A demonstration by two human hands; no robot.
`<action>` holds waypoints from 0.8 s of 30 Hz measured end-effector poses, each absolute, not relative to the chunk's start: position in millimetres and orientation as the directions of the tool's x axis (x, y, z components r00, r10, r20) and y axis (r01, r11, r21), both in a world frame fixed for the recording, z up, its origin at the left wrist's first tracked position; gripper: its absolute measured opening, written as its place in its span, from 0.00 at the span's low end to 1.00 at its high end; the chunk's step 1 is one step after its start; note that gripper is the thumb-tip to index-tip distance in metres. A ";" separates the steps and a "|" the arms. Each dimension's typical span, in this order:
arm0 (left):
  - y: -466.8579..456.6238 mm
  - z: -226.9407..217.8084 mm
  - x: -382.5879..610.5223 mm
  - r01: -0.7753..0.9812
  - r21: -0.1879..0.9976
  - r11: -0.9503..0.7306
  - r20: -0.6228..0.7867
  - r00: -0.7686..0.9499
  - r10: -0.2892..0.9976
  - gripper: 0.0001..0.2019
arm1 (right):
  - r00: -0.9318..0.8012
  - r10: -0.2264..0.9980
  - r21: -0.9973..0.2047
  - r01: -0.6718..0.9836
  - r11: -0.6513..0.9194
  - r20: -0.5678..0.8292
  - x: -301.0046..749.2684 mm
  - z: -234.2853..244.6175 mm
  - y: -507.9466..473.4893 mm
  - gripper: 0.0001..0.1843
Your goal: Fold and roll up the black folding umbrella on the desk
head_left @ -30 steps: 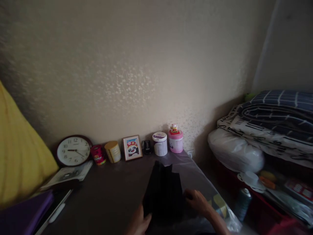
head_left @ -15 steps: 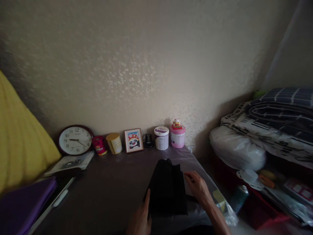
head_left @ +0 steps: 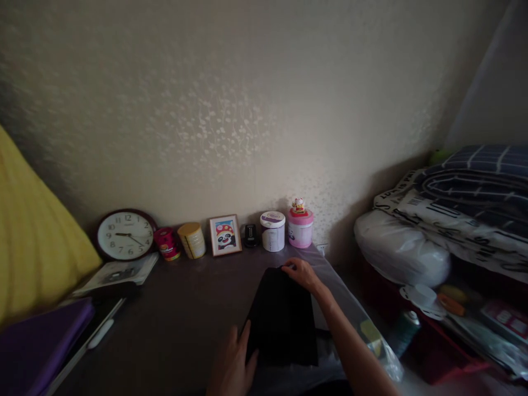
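A black folded cloth (head_left: 282, 324), flat and roughly four-sided, lies at the front of the dark-covered table; its exact kind is too dark to make out. My right hand (head_left: 301, 274) pinches the cloth's far edge near its top corner, thumb and fingertips together. At the near left edge, my left hand (head_left: 233, 360) grips the cloth, its lower fingers partly hidden and blurred.
Along the wall stand a clock (head_left: 127, 235), a red can (head_left: 167, 243), a yellow tin (head_left: 192, 240), a panda picture frame (head_left: 225, 235) and two round tubs (head_left: 273, 232). A purple folder (head_left: 45, 344) lies left. Folded bedding (head_left: 462, 203) and a spray can (head_left: 406, 330) are right.
My right hand has moved from beside the cloth's right edge up to its far edge. The raised layer at the upper right now lies flatter. My left hand stays at the left edge.
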State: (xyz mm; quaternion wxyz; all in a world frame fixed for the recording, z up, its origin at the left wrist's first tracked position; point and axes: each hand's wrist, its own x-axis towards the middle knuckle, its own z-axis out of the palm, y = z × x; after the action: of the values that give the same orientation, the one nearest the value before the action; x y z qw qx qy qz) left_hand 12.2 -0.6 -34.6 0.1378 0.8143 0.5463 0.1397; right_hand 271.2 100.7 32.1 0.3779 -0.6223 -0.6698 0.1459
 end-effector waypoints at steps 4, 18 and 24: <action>3.6 -22.1 24.4 0.841 0.358 -0.405 0.229 0.342 0.911 0.26 | 0.062 0.952 -0.714 0.676 0.181 0.300 272.9 31.2 109.3 0.08; 40.7 -11.3 59.2 0.668 0.457 -0.587 0.340 0.478 0.810 0.43 | 0.038 0.996 -0.981 0.184 0.067 0.075 283.7 17.4 138.0 0.12; 48.6 -1.2 44.2 0.440 0.741 -0.508 0.417 0.291 0.861 0.32 | 0.055 0.998 -0.999 0.017 -0.029 -0.028 283.9 8.8 144.9 0.11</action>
State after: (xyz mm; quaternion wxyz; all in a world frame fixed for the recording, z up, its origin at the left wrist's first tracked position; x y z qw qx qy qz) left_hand 44.2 48.6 -1.2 0.2534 0.7625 0.4266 0.4151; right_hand 283.9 144.9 8.8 0.5020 -0.5249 -0.4833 0.4888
